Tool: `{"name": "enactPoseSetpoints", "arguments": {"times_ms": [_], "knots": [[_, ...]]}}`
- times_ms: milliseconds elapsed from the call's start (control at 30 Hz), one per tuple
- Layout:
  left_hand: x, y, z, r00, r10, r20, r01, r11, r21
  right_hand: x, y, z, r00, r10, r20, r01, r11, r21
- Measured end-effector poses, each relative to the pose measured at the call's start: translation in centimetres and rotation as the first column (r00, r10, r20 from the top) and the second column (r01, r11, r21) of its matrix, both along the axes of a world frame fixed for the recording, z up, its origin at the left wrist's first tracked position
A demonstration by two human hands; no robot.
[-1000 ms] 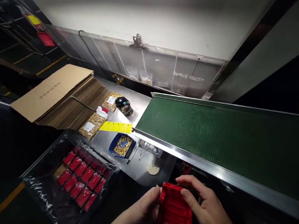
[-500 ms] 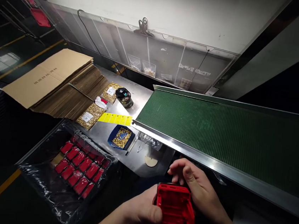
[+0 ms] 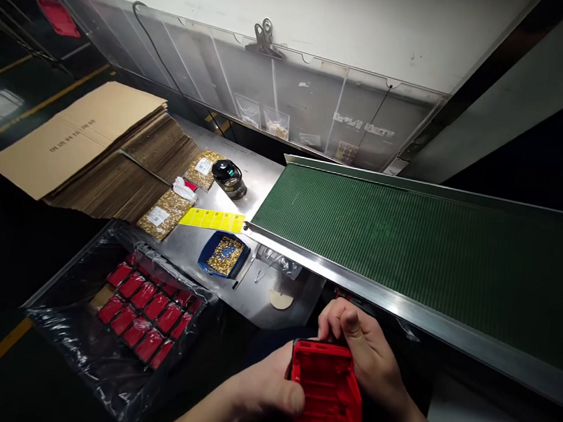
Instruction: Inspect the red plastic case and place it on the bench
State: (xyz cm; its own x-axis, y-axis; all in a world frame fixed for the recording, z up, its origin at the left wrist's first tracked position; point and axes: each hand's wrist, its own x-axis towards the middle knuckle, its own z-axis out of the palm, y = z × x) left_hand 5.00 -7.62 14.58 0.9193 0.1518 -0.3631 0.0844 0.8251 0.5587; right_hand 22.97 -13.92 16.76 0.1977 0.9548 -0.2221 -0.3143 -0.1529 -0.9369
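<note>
A red plastic housing (image 3: 326, 404), ribbed on its inner face, sits low in view in front of me. My left hand (image 3: 263, 387) grips its left edge with the thumb laid on the top corner. My right hand (image 3: 364, 354) curls over its far end, fingers bent on the rim. To the left, a box lined with black plastic (image 3: 77, 337) holds several more red parts (image 3: 142, 314) in rows.
A green conveyor belt (image 3: 409, 244) with a steel edge runs right. The steel table (image 3: 247, 295) carries a blue tray of brass pieces (image 3: 225, 255), bags of brass pieces (image 3: 160, 214), yellow labels (image 3: 213, 219), a black tape roll (image 3: 229, 175) and flat cardboard (image 3: 92, 144).
Both hands keep hold of the red housing. The right hand has shifted from its right side to its far end and curled tighter; the view has tilted slightly down and left.
</note>
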Motion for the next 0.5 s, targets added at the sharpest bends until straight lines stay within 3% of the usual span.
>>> {"name": "enactPoseSetpoints", "arguments": {"times_ms": [100, 233, 400, 500], "knots": [[0.4, 0.2, 0.6, 1.000, 0.009, 0.005, -0.009, 1.000, -0.006, -0.2, -0.1, -0.2, 0.997, -0.070, 0.028, 0.071, 0.998, -0.004], [0.5, 0.4, 0.8, 1.000, -0.001, 0.004, 0.001, 1.000, -0.001, -0.3, -0.2, -0.3, 0.999, -0.017, -0.046, 0.017, 1.000, 0.008], [1.0, 0.8, 1.6, 0.999, -0.031, 0.032, 0.032, 0.999, -0.023, -0.4, -0.3, -0.8, 0.986, -0.127, 0.110, 0.123, 0.991, 0.043], [1.1, 1.0, 1.9, 0.999, -0.037, 0.034, 0.038, 0.998, -0.040, -0.4, -0.4, -0.9, 0.988, -0.108, 0.107, 0.104, 0.993, 0.048]]}}
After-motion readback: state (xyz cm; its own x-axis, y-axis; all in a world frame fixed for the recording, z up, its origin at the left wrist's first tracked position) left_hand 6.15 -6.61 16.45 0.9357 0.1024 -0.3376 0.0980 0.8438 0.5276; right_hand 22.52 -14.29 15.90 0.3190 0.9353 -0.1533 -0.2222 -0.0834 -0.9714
